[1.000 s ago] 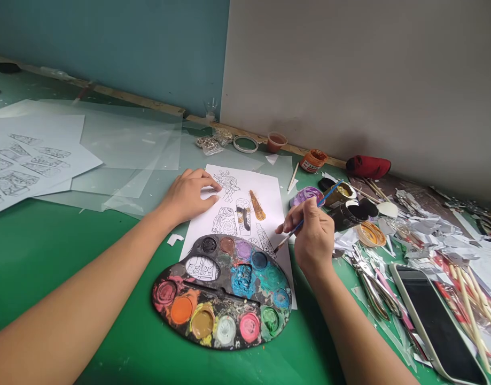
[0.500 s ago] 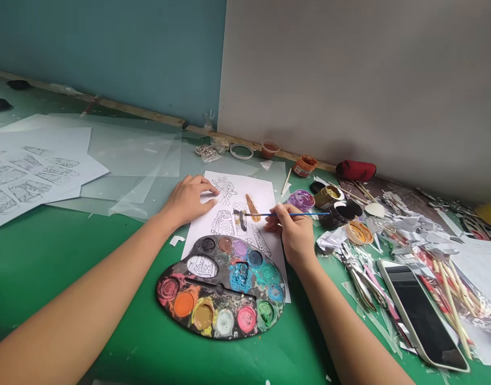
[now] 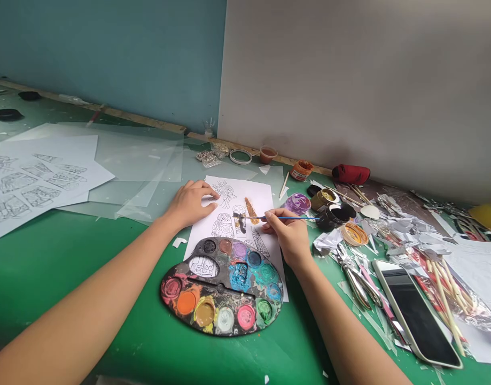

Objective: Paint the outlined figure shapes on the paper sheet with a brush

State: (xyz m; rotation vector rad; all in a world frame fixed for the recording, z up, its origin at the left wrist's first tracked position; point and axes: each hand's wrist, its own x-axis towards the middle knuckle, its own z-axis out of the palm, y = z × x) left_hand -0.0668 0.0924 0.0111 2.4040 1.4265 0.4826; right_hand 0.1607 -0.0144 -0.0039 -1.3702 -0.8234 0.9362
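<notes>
My right hand [image 3: 287, 230] pinches a thin blue paintbrush [image 3: 293, 218], its tip down on a small drawn shape marked with black and gold paint. That shape is on a white sheet [image 3: 245, 187] printed with several line drawings; one narrow piece beside it is painted golden brown. My left hand [image 3: 192, 202] lies on the sheet's left edge with thumb and fingers apart, holding nothing. Over the lower part of the sheet sits a black paint palette [image 3: 219, 289] with wells of many colours. Open jars of purple [image 3: 297, 203], gold [image 3: 324, 199] and black paint [image 3: 334, 215] stand right of my right hand.
Printed sheets [image 3: 69, 208] and clear plastic sheets [image 3: 141, 155] cover the left of the green table. At right are a phone [image 3: 419, 315], pliers [image 3: 353, 278], wooden sticks [image 3: 445, 289] and paper scraps [image 3: 413, 230]. A wall [image 3: 349, 80] closes off the back.
The black paint on the small drawn shape looks somewhat larger. My right hand with the brush has shifted very slightly; my left hand stays on the sheet. The view has tilted a little.
</notes>
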